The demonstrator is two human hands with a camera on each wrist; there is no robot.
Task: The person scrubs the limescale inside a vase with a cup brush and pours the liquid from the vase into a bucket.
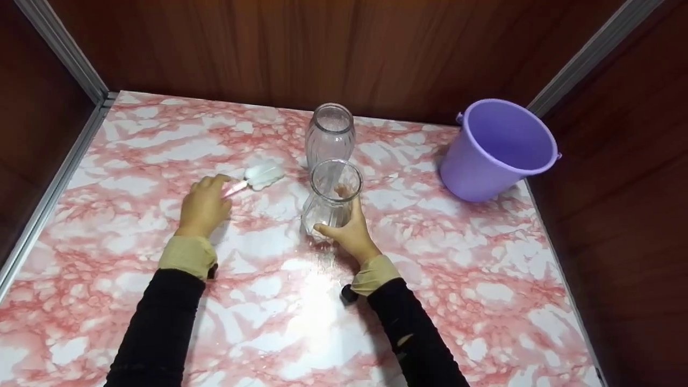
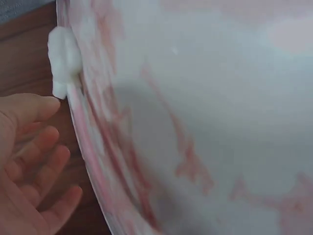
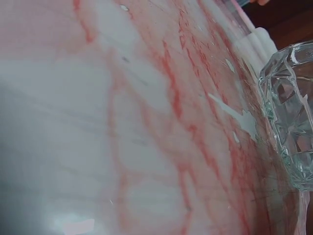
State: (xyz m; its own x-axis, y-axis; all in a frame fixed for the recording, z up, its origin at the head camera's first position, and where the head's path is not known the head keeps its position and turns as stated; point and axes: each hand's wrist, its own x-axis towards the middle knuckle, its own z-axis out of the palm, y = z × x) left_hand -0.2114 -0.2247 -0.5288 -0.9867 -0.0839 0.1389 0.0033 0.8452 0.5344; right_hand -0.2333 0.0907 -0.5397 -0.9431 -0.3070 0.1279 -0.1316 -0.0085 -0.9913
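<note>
Slanting away from the left hand (image 1: 204,207) in the head view, the long-handled brush with a pink-and-white handle and lumpy white head (image 1: 259,177) lies left of the clear round-rimmed glass jar (image 1: 325,208) on the red-and-white marbled desk (image 1: 258,312), its handle end at the left fingertips, its head towards the jar; the left hand is the nearer one. The right hand (image 1: 352,230) holds the jar from its right side, thumb in front, fingers behind. From the left wrist, the left grip looks loosely spread, thumb tip just beside the white head; whether it touches the brush I cannot tell. From the right wrist, the brush appears beyond the jar's faceted wall; the right grip is hidden.
</note>
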